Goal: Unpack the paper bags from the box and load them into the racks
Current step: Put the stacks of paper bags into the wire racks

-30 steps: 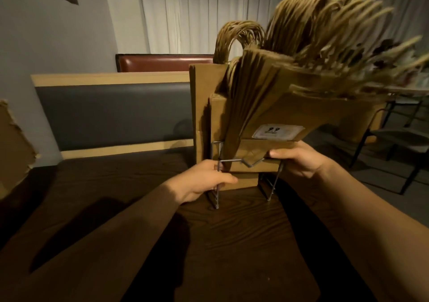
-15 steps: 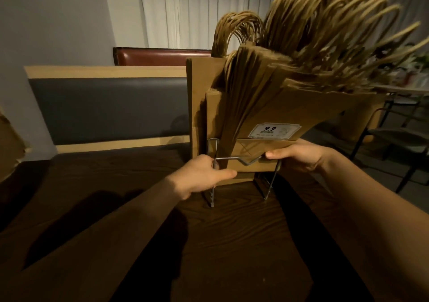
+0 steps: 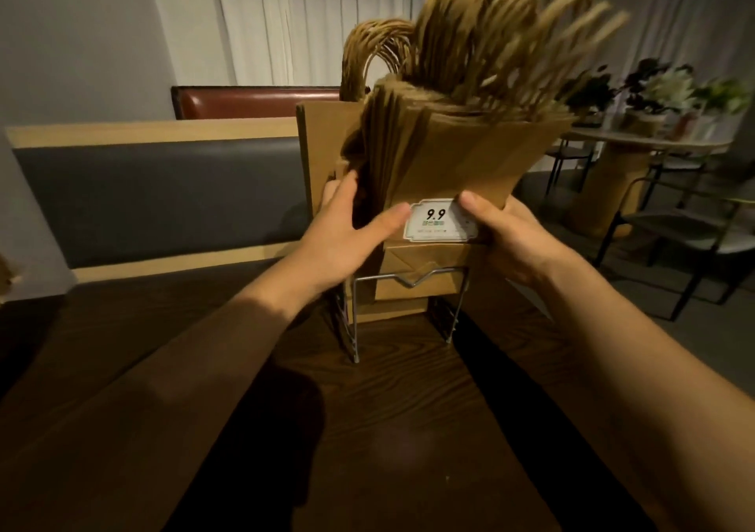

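Nearest the camera, two bare forearms reach forward over a dark wood-grain table [image 3: 388, 429]. On it stands a wire rack [image 3: 404, 286], its front bar bent into a small notch at the middle. A thick stack of brown paper bags [image 3: 457, 155] sits in the rack with the folded bottoms down and the long axis running up; the stack leans and fans toward the upper right, and the twisted paper handles [image 3: 490, 29] spray out at the top, blurred.

The left hand [image 3: 347, 237] grips the stack's left edge, thumb across the front face and fingers tucked in between the bags. The right hand [image 3: 502, 229] clasps the right edge, thumb pressed on the front bag just beside a white label [image 3: 439, 221]. The label reads "9.9" in black; the small print under it is too fine to read.

Behind the fanned stack, a taller flat bag [image 3: 322, 151] stands upright. Further back runs a grey padded bench back [image 3: 155, 192] with pale wood trim, then white curtains [image 3: 278, 16]. To the far right stand a round table [image 3: 649, 143] with plants and a dark chair [image 3: 690, 229].
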A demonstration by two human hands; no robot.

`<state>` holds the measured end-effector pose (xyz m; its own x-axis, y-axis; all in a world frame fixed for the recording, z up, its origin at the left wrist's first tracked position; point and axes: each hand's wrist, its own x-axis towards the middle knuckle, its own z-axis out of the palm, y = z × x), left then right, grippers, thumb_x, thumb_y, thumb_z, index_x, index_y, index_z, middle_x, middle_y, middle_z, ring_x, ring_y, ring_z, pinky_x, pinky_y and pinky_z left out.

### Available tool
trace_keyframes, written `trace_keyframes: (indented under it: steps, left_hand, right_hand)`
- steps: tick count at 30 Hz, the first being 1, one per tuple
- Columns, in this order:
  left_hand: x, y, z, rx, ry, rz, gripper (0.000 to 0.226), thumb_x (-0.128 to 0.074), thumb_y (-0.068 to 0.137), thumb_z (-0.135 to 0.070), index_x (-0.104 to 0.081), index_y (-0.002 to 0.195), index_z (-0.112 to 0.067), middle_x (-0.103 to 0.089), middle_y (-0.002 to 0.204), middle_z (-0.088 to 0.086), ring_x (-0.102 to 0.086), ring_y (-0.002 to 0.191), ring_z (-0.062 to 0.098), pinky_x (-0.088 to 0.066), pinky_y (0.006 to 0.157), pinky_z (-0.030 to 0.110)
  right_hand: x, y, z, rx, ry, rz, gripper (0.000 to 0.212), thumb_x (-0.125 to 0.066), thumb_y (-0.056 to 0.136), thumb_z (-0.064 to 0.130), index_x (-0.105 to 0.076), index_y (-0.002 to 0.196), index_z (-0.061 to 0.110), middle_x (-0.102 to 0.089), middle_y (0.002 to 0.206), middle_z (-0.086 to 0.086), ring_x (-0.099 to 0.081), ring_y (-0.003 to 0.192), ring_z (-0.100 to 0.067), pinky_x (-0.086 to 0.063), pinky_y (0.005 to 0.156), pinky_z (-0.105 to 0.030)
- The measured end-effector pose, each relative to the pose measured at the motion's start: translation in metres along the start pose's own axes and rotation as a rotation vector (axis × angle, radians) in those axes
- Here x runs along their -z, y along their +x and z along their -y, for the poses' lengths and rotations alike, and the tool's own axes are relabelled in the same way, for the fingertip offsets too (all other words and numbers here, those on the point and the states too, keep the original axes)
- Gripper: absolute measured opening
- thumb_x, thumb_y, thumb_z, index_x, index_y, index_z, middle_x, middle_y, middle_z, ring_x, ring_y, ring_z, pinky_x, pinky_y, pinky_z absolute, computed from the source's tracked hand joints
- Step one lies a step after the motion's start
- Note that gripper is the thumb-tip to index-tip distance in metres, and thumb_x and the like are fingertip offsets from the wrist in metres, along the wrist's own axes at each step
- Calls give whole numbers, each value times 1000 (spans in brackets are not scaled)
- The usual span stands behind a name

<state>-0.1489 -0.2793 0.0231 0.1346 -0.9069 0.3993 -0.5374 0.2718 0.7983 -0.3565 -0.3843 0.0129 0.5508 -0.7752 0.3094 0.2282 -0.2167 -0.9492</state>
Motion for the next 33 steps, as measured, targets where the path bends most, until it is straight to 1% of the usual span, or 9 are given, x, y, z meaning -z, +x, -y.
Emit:
trace_keyframes:
  steps: [4, 8, 11, 15, 18, 23, 26, 30, 33]
  left_hand:
    - [-12, 4, 11, 83, -54, -117, 49, -38, 103, -46, -39, 139, -12, -35, 140, 2, -38, 135, 17, -25, 114, 29]
    - [-17, 5, 29, 130, -57, -156, 65, -31, 100, -56, -25, 154, -21, -19, 163, 9, -14, 152, 26, -15, 123, 46]
    - [-17, 8, 30, 147, -73, -195, 76, -29, 93, -66, -21, 157, -24, -14, 165, 7, -14, 152, 25, -16, 123, 48]
    - [-18, 5, 27, 171, -48, -163, 83, -24, 87, -69, -19, 157, -25, -17, 165, 4, -13, 152, 22, -15, 123, 45]
    - [-18, 2, 27, 109, -32, -168, 55, -29, 104, -49, -26, 153, -23, -31, 158, 3, -26, 147, 22, -20, 118, 32]
    - [-11, -18, 41, 69, 10, -39, 73, -55, 93, -56, -27, 153, -25, -31, 154, -4, -31, 141, 10, -26, 118, 34]
    - [-20, -45, 69, 88, 42, 56, 91, -72, 89, -22, -12, 157, -27, -17, 154, -11, -26, 139, 4, -26, 112, 22]
    - [-32, -52, 80, 156, -12, 33, 100, -53, 90, 13, 0, 156, -39, -5, 161, -17, -23, 141, 7, -34, 88, -4]
    - [-35, -50, 85, 157, -30, 14, 102, -50, 89, 15, 3, 156, -41, -2, 162, -21, -16, 148, 10, -21, 111, 15]
  right_hand:
    - [-17, 2, -4, 49, -95, -53, 23, -63, 92, 23, -58, 115, 21, -77, 97, 9, -72, 94, -7, -57, 80, -22]
    - [-22, 4, -8, 142, -298, -124, 41, -63, 92, 28, -50, 129, 16, -69, 109, 11, -67, 99, 3, -50, 81, -13]
    - [-27, 8, -11, 233, -396, -211, 36, -66, 93, 23, -50, 125, 19, -63, 108, 16, -61, 93, 18, -44, 78, -4]
    - [-29, 10, -18, 264, -373, -269, 60, -71, 80, 52, -53, 128, 20, -68, 120, 4, -64, 113, -6, -51, 96, -28]
    - [-31, 10, -17, 236, -379, -241, 65, -69, 77, 53, -51, 130, 21, -67, 123, 2, -63, 116, -10, -50, 100, -34]
    - [-31, 9, -18, 230, -378, -297, 32, -69, 92, 20, -51, 119, 20, -63, 106, 14, -62, 90, 18, -46, 76, -4]
    - [-29, 13, -20, 223, -379, -317, 28, -67, 94, 20, -52, 116, 21, -63, 102, 16, -60, 84, 21, -44, 72, -1]
    - [-28, 15, -23, 225, -359, -310, 28, -66, 94, 23, -51, 118, 24, -63, 106, 16, -62, 88, 16, -45, 75, -2]
    - [-34, 14, -24, 240, -351, -316, 32, -68, 91, 35, -51, 118, 28, -64, 107, 17, -62, 94, 10, -45, 79, -3]
